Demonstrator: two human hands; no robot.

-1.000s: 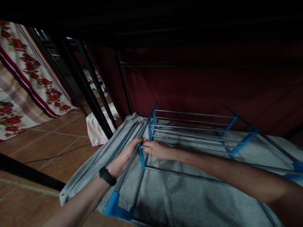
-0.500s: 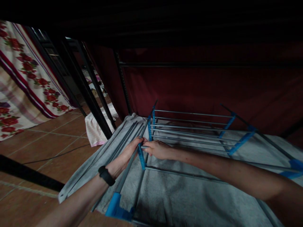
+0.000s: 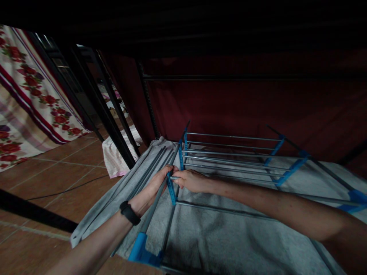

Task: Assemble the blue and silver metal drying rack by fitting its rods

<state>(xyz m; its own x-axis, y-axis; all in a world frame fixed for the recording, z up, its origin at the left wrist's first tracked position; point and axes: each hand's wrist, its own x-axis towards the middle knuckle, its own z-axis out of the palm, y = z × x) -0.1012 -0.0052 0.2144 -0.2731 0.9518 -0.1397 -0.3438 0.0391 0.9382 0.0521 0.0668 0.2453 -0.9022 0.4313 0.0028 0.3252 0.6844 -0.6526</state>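
Observation:
A rack of grey metal tubes with blue plastic connectors lies on a grey blanket (image 3: pixel 241 236). My left hand (image 3: pixel 160 179), a black band on its wrist, is closed around the rack's side tube (image 3: pixel 154 208) beside a blue perforated bracket (image 3: pixel 171 189). From the right, my right hand (image 3: pixel 191 181) pinches a metal rod (image 3: pixel 174 178) whose end meets the top of that bracket. Fingers of both hands nearly touch, and their tips are partly hidden. Several crossbars (image 3: pixel 235 157) span the rack's far part. A blue corner joint (image 3: pixel 139 246) is at the near left.
Several loose tubes (image 3: pixel 151 164) lie on the blanket's left side. Black metal posts (image 3: pixel 99 103) stand at left, with a dark beam overhead. A dark red cloth (image 3: pixel 243 107) hangs behind. A floral cloth (image 3: pixel 34 88) hangs far left, over tiled floor (image 3: pixel 57 175).
Both hands stay at the bracket in almost the same grip. The view has shifted very slightly; the rack and the loose tubes keep their places.

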